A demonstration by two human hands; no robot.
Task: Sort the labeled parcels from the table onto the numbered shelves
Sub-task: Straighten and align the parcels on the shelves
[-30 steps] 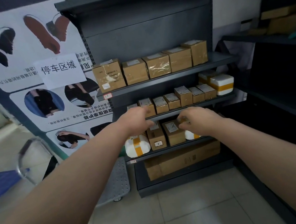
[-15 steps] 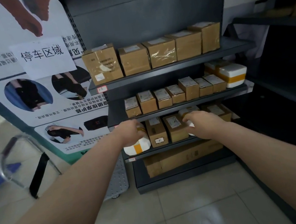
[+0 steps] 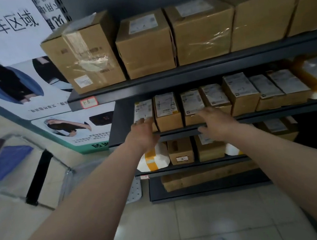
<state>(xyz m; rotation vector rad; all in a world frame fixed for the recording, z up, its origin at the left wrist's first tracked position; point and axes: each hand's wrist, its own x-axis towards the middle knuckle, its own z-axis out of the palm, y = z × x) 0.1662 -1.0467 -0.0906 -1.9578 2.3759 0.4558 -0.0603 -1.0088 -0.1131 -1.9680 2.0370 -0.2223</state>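
A dark grey shelf unit (image 3: 188, 74) carries labeled cardboard parcels on several levels. A red-edged number tag (image 3: 88, 102) is stuck on the upper shelf's edge. The middle shelf (image 3: 273, 113) holds a row of small brown boxes with white labels. My left hand (image 3: 144, 133) reaches the leftmost small box (image 3: 143, 108), fingers extended against its front. My right hand (image 3: 217, 125) rests with spread fingers on the shelf edge, in front of the third small box (image 3: 191, 103). Neither hand grips anything.
Large taped boxes (image 3: 143, 45) fill the upper shelf. Below my hands sit a white parcel with yellow tape (image 3: 155, 161) and brown boxes (image 3: 180, 151); a long flat box (image 3: 205, 177) lies lowest. A metal trolley handle (image 3: 38, 177) and a wall poster (image 3: 6, 27) stand left.
Both hands rose from the parcels on the lower shelf to the row of small boxes on the middle shelf. The view moved closer to the shelves.
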